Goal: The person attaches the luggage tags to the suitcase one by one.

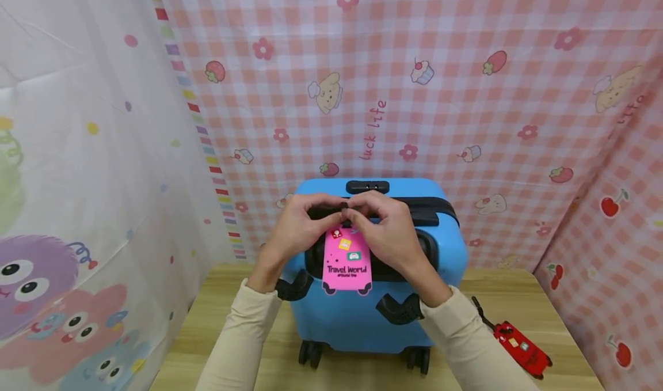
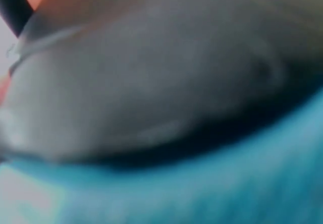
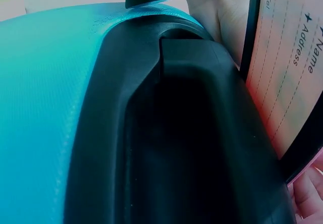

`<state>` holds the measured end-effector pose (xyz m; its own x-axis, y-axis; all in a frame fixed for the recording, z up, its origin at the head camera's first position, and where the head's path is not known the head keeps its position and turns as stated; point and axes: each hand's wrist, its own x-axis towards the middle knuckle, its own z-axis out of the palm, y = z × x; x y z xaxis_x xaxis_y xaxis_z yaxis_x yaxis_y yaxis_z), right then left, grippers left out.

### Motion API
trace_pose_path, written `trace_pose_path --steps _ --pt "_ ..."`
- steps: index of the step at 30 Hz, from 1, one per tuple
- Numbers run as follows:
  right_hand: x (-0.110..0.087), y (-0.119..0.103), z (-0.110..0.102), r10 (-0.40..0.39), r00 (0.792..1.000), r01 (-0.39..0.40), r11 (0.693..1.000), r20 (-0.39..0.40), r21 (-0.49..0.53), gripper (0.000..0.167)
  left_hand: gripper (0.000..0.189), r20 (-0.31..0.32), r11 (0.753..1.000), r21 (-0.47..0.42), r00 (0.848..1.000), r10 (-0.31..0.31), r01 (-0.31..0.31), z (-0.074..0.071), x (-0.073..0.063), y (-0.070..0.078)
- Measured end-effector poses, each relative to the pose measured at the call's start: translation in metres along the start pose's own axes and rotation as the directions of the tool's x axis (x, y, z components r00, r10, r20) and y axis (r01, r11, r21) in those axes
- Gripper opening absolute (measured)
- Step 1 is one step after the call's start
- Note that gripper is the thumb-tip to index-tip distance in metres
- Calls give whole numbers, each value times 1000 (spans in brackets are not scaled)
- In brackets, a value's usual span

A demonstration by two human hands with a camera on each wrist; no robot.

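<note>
Matt plastic suitcase, smooth pink tag, wood-grain tabletop

Booth-like nook, cartoon-print curtains

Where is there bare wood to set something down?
Bare wood shows left of the blue suitcase, up to the white curtain, and right, between the red luggage tag and checked backdrop. Crowded: the suitcase's upper front, where left hand and right hand meet above the pink luggage tag.
</note>
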<state>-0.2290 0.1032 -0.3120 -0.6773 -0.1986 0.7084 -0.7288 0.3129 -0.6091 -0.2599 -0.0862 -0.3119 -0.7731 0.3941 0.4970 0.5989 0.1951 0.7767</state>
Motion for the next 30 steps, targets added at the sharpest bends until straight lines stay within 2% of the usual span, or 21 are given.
trace_pose_path --steps 7,13,19,24,30 --pt "0 0 1 18 1000 -17 999 -25 30 12 25 -12 1000 -19 1000 0 -1 0 0 -2" --pt "1 -1 1 32 999 -31 999 -39 37 14 23 -21 999 33 1000 -3 3 0 0 -1" --pt "0 -1 0 21 999 -21 1000 -40 2 13 18 -31 998 54 999 -37 38 2 1 2" --pt "-2 -2 -1 18 999 -16 999 -38 31 16 15 -27 997 53 998 -61 63 3 3 3" --pt "-2 -2 -3 67 997 -65 997 -37 51 19 17 -24 995 79 998 -65 67 3 3 3"
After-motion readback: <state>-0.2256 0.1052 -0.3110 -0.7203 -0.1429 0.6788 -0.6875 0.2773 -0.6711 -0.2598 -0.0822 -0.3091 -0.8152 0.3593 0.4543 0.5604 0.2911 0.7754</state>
